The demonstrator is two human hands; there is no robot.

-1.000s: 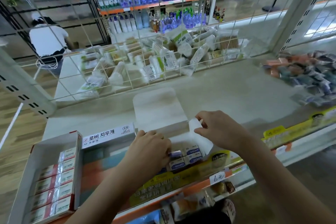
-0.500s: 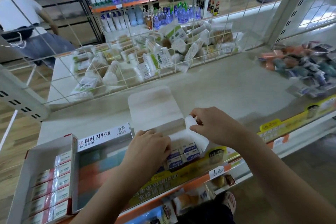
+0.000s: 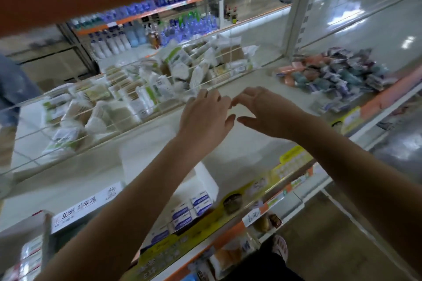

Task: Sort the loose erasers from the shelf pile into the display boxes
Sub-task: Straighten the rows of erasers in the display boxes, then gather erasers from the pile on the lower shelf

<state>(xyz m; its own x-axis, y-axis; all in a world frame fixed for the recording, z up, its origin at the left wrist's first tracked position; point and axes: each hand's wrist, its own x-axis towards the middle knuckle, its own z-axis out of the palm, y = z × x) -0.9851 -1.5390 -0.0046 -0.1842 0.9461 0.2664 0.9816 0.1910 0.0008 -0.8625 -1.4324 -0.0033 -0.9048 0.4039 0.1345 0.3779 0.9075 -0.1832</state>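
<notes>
Left hand: the left hand (image 3: 206,116) is out over the bare middle of the shelf (image 3: 262,89), fingers spread and relaxed, nothing in it.
Right hand: the right hand (image 3: 265,113) is just beside it, thumbs nearly meeting, fingers loose and slightly bent, also carrying nothing.
Heading: both hands point toward the far right, which looks like a reach for the pile, judged from the task alone.
Pile: the loose erasers (image 3: 335,75) lie heaped at the far right of the shelf, pinks, greens and purples in wrappers, blurred, well apart from both hands.
White box: the white box (image 3: 201,180) sits at the near edge under the forearms, flap up, blue-labelled erasers (image 3: 191,209) lined in rows inside; an open top makes sense for dropping more in.
Red box: the red box (image 3: 45,232) stands at the near left, packed with red-banded erasers (image 3: 30,251), a printed label card (image 3: 85,206) just right of it.
Mesh: a wire mesh (image 3: 127,68) backs the shelf, with white packets (image 3: 146,89) on the far side, out of the job.
Progress: boxes part filled, pile large, so plenty looks left to sort.
Risk: a two-handed scoop could mix colours, so sorting by wrapper would matter on the way back.
</notes>
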